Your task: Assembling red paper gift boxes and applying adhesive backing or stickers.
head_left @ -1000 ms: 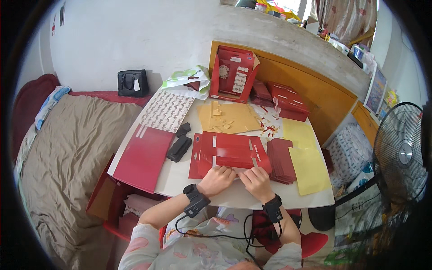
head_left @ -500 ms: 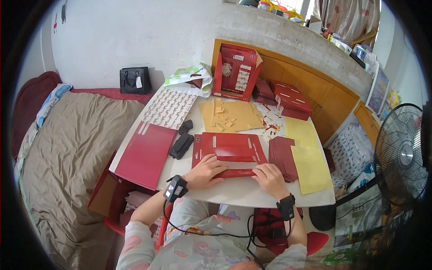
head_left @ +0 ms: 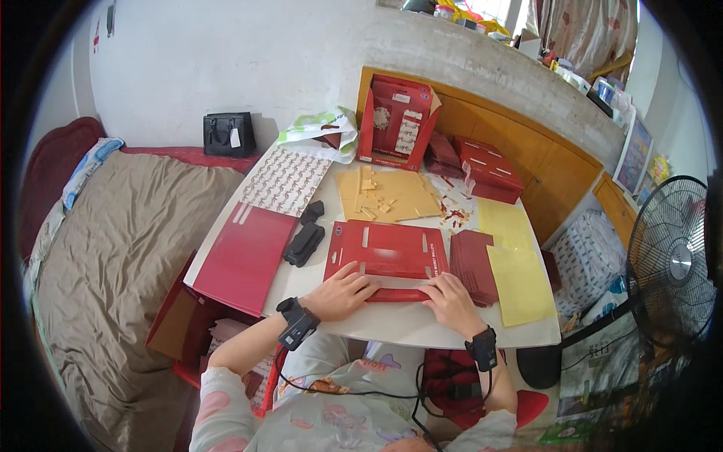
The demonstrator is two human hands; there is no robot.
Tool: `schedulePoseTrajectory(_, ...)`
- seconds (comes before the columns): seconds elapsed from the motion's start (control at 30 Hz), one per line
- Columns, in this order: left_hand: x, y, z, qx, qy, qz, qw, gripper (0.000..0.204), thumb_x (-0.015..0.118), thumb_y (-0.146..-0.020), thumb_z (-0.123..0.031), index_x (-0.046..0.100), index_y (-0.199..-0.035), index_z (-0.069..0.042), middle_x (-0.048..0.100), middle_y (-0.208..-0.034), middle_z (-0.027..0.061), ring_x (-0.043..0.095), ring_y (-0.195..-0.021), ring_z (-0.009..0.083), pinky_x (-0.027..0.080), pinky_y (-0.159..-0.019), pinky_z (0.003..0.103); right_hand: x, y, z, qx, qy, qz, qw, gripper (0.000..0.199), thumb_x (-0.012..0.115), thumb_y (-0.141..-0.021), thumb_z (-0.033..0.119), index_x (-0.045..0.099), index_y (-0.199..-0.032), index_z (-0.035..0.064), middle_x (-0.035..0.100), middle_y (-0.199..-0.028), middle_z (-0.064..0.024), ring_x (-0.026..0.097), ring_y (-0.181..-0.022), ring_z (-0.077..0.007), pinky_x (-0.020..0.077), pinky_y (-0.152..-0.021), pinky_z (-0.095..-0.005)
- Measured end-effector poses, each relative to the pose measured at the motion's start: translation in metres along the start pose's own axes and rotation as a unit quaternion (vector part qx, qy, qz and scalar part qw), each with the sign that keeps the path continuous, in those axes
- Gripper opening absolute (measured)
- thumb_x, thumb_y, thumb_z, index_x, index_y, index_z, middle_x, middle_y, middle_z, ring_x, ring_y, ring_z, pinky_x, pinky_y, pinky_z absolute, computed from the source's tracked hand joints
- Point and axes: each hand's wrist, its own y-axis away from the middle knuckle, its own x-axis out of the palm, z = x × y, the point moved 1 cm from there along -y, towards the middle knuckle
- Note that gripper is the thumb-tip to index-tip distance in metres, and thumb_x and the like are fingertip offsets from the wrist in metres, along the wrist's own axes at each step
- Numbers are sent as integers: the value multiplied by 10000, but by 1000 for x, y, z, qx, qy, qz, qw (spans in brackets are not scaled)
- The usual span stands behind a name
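**Both hands flat on the red card**

The left hand point(head_left: 343, 292) and right hand point(head_left: 449, 301) lie palm-down, fingers spread and pressing, on the near fold of the red card sheet point(head_left: 388, 248) at the white desk point(head_left: 392, 322) front edge. At 3 o'clock sits a red card stack point(head_left: 473, 264). The fold under the palms is hidden.

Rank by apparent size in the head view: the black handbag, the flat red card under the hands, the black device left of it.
1. flat red card
2. black handbag, though farther off
3. black device
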Motion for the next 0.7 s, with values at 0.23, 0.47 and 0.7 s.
schedulePoseTrajectory(0.23,-8,4,3,-42,79,-40,995,636,585,-839,-269,311,-1337,16,415,-1315,182,381,-1234,335,267,-1049,468,-5,1,4,46,-3,-11,999,375,687,-714,85,568,-1063,16,521,-1004,-114,517,-1008,-296,420,-930,-406)
schedulePoseTrajectory(0.47,-13,-5,16,-64,214,-9,975,454,682,-747,-235,523,-1112,-17,519,-1127,151,442,-1115,329,342,-975,422,0,7,-3,35,-114,9,993,329,666,-729,50,567,-1039,7,492,-977,-122,525,-956,-307,449,-865,-372)
schedulePoseTrajectory(0.7,-19,-11,16,-8,196,-4,981,357,701,-720,-202,580,-1002,-21,539,-1003,139,466,-1045,313,362,-946,418,-4,8,-3,52,-120,0,991,311,651,-716,10,578,-1018,18,495,-961,-109,524,-932,-295,441,-850,-378)
